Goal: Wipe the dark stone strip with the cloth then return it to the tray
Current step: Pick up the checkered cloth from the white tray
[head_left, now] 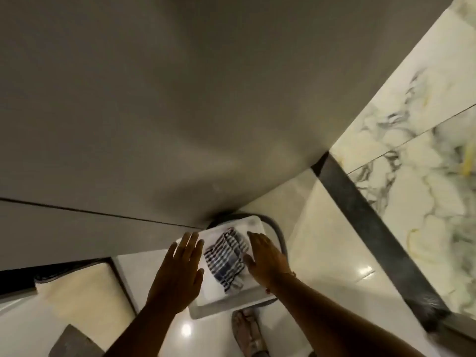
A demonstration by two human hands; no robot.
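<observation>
striped cloth [226,258] in white tray [253,222], open left hand [177,274] and right hand [266,258] flanking it

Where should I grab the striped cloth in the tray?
Pinch the bunched middle of the striped cloth from above. It lies crumpled in the white tray, between the open left hand and right hand, and its raised folds likely give fingers purchase.

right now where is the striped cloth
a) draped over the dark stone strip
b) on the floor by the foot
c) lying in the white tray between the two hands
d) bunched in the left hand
c: the cloth lies crumpled in the tray, with the open left hand and right hand flat on either side, neither one gripping it.
</observation>
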